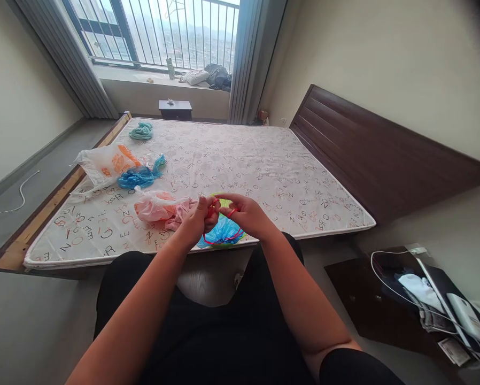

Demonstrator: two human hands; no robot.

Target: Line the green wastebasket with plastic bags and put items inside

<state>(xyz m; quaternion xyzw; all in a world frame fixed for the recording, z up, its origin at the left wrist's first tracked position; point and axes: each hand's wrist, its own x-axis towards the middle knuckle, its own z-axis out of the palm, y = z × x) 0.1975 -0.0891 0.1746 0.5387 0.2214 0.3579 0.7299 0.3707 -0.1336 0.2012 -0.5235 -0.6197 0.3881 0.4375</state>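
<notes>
My left hand [200, 218] pinches a red cord [208, 242] above the mattress edge. Close beside it, my right hand [244, 214] has its thumb and index finger closed on another stretch of the same cord, which loops between the two hands. Below them lies a blue plastic bag [223, 230], with something yellow-green around and behind it; the cord runs across its front. Just left of my left hand rests a pink and white plastic bag [155, 207] with pink cloth. My fingers partly hide the cord and the yellow-green thing.
Farther left on the mattress [256, 155] lie a white bag with orange print [107, 163], a crumpled blue bag [138, 176] and a teal bundle [141, 131]. A dark headboard [356, 133] stands right. A nightstand [384, 299] at lower right carries cables and cloth.
</notes>
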